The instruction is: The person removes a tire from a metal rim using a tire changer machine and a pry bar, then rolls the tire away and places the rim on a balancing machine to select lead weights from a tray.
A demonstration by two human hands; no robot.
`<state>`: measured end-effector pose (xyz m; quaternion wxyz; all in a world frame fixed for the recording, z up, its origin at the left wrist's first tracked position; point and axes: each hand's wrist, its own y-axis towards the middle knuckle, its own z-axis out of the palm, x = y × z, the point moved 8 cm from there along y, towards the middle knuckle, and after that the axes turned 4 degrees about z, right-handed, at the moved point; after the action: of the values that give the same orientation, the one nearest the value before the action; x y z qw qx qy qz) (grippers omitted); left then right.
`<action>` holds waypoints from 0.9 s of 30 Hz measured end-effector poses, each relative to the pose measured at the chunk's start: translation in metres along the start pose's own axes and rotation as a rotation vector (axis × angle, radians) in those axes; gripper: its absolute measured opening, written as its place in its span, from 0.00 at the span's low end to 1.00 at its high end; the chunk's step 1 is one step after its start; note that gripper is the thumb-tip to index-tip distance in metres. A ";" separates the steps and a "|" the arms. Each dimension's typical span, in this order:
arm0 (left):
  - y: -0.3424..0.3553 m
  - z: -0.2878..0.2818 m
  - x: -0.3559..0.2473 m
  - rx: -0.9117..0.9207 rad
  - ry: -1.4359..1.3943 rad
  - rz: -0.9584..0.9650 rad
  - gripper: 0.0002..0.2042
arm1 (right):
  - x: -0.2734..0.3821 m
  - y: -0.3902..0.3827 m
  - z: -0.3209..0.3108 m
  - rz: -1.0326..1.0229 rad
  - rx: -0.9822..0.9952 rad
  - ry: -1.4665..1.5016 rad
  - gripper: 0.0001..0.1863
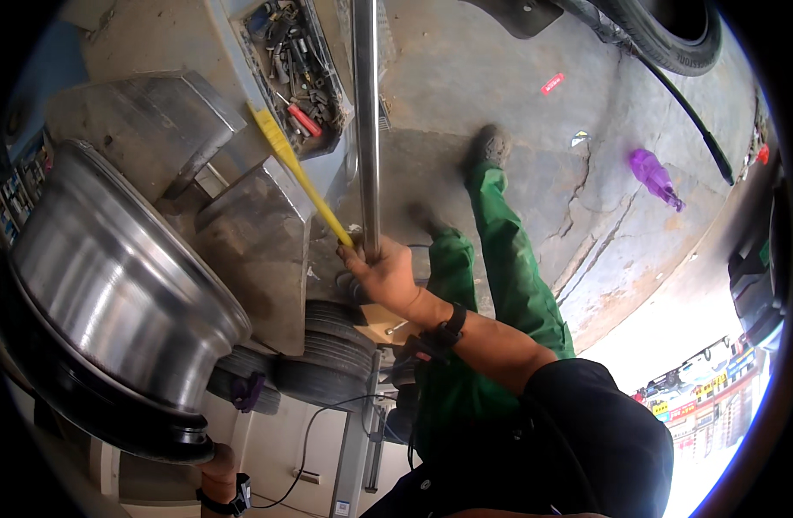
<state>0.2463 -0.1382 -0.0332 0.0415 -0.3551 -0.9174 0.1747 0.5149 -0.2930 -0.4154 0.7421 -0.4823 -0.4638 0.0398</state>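
Note:
On the left stands a big bare-metal wheel rim (120,276), tilted, with a black ring (86,406), perhaps a tyre, round its lower side. My left hand (219,464) touches the bottom edge of that black ring; its fingers are hidden there. Near the middle, my right hand (386,274) is closed on the handle of a yellow brush (302,177), whose head points up and left. A long shiny metal bar (367,112) runs down from the top edge to the same hand. Whether my fingers also go round the bar I cannot tell.
Beyond the brush, a tray of tools (295,60) holds a red-handled screwdriver (303,119). Grey metal plates (258,250) lie beside the rim, with stacked tyres (327,358) below. A purple bottle (654,175) lies on the cracked floor; another tyre (698,52) is at far right.

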 end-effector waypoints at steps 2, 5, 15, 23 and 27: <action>0.009 0.004 -0.009 -0.031 -0.021 0.008 0.24 | -0.003 0.001 -0.002 0.017 -0.021 0.012 0.10; 0.020 0.004 -0.020 -0.015 -0.063 0.042 0.24 | -0.013 0.001 -0.007 0.041 -0.047 0.049 0.11; 0.007 0.001 -0.012 0.109 0.011 0.093 0.21 | -0.030 -0.020 -0.029 0.190 -0.042 0.094 0.11; 0.006 -0.001 -0.013 0.168 0.072 0.108 0.20 | -0.039 -0.039 -0.031 0.169 -0.007 -0.056 0.12; 0.010 0.002 -0.015 0.188 0.081 0.117 0.20 | -0.024 -0.024 -0.023 0.143 0.030 -0.025 0.12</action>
<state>0.2636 -0.1413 -0.0376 0.1016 -0.4096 -0.8721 0.2477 0.5083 -0.3334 -0.4154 0.7387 -0.5026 -0.4365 0.1056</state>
